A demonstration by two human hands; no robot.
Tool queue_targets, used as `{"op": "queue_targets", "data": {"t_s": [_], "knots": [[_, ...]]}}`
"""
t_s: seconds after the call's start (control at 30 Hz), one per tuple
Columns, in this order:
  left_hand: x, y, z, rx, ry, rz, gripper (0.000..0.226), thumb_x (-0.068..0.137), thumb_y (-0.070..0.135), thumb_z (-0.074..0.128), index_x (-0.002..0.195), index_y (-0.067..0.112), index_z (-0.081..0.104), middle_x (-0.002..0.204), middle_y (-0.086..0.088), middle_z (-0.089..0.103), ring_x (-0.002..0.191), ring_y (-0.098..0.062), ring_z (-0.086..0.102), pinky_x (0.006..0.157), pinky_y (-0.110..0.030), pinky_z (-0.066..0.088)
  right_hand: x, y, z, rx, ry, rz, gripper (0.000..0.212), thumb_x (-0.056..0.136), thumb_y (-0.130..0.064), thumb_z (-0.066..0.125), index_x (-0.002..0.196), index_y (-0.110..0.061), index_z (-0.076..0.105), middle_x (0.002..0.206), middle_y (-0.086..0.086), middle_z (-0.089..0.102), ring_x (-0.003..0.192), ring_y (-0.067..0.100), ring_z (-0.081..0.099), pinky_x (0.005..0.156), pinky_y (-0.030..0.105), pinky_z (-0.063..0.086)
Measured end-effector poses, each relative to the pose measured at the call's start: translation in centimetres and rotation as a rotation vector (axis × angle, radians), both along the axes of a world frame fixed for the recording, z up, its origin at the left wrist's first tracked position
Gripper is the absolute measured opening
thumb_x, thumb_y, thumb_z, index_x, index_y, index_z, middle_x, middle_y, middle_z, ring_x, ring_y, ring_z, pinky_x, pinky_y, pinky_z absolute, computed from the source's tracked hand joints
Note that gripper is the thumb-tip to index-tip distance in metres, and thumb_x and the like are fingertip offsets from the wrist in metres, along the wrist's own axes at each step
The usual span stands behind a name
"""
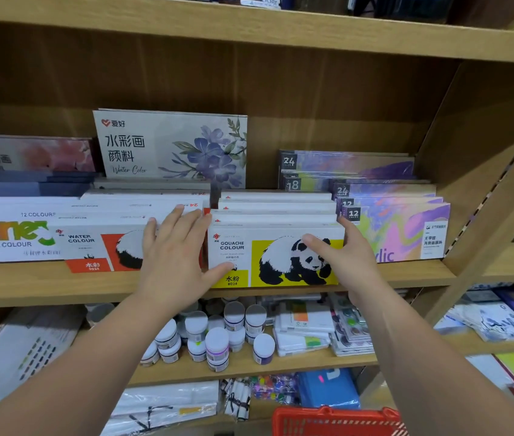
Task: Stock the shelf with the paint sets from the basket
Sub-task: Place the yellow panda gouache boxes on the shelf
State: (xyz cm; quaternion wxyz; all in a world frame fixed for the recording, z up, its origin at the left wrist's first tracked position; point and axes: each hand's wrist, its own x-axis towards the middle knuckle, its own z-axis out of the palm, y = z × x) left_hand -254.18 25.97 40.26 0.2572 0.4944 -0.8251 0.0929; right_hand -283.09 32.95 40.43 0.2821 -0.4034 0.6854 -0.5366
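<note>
A yellow and white "Gouache Colour" paint set (240, 247) with a panda print stands at the front of a row of like boxes on the wooden shelf (45, 287). My left hand (174, 256) lies with straight fingers against the row's left end. Its thumb touches the box's lower left front, and the hand covers part of the orange "Water Colour" panda set (92, 247). My right hand (343, 256) presses the box's right end, thumb across the panda and fingers at the top right corner. The red basket (337, 420) shows at the bottom edge; its contents are hidden.
Purple acrylic sets (406, 228) stand right of the gouache row, and a "12 Colours" water colour box (7, 234) stands at the left. A floral watercolour box (170, 146) leans at the back. The shelf below holds small paint jars (218, 338) and palettes.
</note>
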Motion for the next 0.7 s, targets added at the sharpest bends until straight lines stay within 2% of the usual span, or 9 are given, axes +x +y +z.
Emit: {"op": "queue_targets", "data": {"t_s": [0.07, 0.13, 0.23, 0.3, 0.4, 0.47, 0.57, 0.63, 0.7], "knots": [[-0.2, -0.2, -0.3, -0.006, 0.000, -0.001, 0.094, 0.074, 0.073, 0.068, 0.147, 0.016, 0.052, 0.152, -0.007, 0.053, 0.150, -0.032, 0.034, 0.118, -0.066, 0.020, 0.0, -0.3, -0.1, 0.033, -0.005, 0.007, 0.122, 0.060, -0.068, 0.088, 0.162, -0.037, 0.028, 0.163, -0.005, 0.042, 0.152, 0.025, 0.035, 0.101, 0.040, 0.038], [-0.2, -0.3, -0.7, -0.020, 0.010, 0.000, 0.093, 0.074, 0.071, 0.070, 0.146, 0.016, 0.051, 0.151, -0.007, 0.053, 0.150, -0.032, 0.033, 0.118, -0.068, 0.019, 0.2, -0.5, -0.4, 0.015, -0.042, 0.010, 0.119, 0.062, -0.061, 0.092, 0.161, -0.037, 0.029, 0.148, -0.012, 0.050, 0.146, 0.022, 0.041, 0.098, 0.037, 0.038], [-0.1, -0.4, -1.1, -0.030, 0.041, 0.033, 0.093, 0.072, 0.073, 0.063, 0.146, 0.017, 0.051, 0.153, -0.008, 0.051, 0.151, -0.032, 0.030, 0.120, -0.068, 0.013, 0.7, -0.7, -0.7, -0.018, -0.047, 0.028, 0.111, 0.070, -0.051, 0.093, 0.160, -0.036, 0.030, 0.134, -0.020, 0.056, 0.140, 0.019, 0.045, 0.098, 0.035, 0.040], [0.1, -0.4, -1.3, -0.039, 0.079, 0.042, 0.093, 0.071, 0.073, 0.060, 0.143, 0.016, 0.053, 0.153, -0.009, 0.050, 0.151, -0.033, 0.029, 0.120, -0.067, 0.011, 1.1, -1.0, -1.0, -0.022, -0.051, 0.052, 0.111, 0.072, -0.050, 0.092, 0.161, -0.036, 0.028, 0.146, -0.016, 0.055, 0.145, 0.021, 0.042, 0.102, 0.037, 0.041], [0.4, -0.4, -1.4, -0.033, 0.083, 0.042, 0.094, 0.073, 0.077, 0.053, 0.145, 0.016, 0.052, 0.155, -0.009, 0.048, 0.151, -0.033, 0.030, 0.120, -0.067, 0.011, 1.4, -1.3, -0.9, -0.022, -0.076, 0.053, 0.124, 0.061, -0.064, 0.092, 0.162, -0.041, 0.025, 0.166, -0.009, 0.038, 0.151, 0.024, 0.036, 0.103, 0.040, 0.041], [0.4, -0.4, -1.4, -0.025, 0.071, 0.046, 0.097, 0.074, 0.079, 0.048, 0.148, 0.017, 0.049, 0.158, -0.008, 0.046, 0.151, -0.032, 0.031, 0.121, -0.066, 0.010, 1.4, -1.5, -0.4, -0.016, -0.091, 0.063, 0.137, 0.046, -0.079, 0.088, 0.162, -0.043, 0.024, 0.168, -0.012, 0.032, 0.151, 0.024, 0.037, 0.099, 0.040, 0.040], [0.8, -0.4, -1.5, -0.041, 0.063, 0.030, 0.098, 0.075, 0.080, 0.045, 0.151, 0.018, 0.044, 0.156, -0.008, 0.048, 0.148, -0.032, 0.036, 0.120, -0.067, 0.011, 0.9, -1.9, 0.4, -0.019, -0.100, 0.073, 0.158, 0.026, -0.092, 0.082, 0.164, -0.039, 0.024, 0.168, -0.015, 0.034, 0.151, 0.023, 0.040, 0.112, 0.044, 0.041], [1.1, -0.5, -1.6, -0.048, 0.055, 0.022, 0.097, 0.075, 0.081, 0.046, 0.149, 0.019, 0.046, 0.154, -0.007, 0.050, 0.147, -0.031, 0.037, 0.120, -0.068, 0.013, 0.8, -2.2, 0.6, -0.020, -0.094, 0.094, 0.160, 0.024, -0.092, 0.082, 0.164, -0.039, 0.024, 0.169, -0.015, 0.031, 0.152, 0.022, 0.039, 0.119, 0.047, 0.039], [1.4, -0.6, -1.6, -0.050, 0.045, 0.016, 0.095, 0.074, 0.081, 0.046, 0.147, 0.020, 0.049, 0.153, -0.006, 0.051, 0.147, -0.030, 0.037, 0.119, -0.069, 0.013, 0.8, -2.3, 0.6, -0.030, -0.095, 0.112, 0.158, 0.026, -0.091, 0.082, 0.164, -0.039, 0.025, 0.169, -0.014, 0.033, 0.152, 0.023, 0.040, 0.119, 0.049, 0.039]]}}
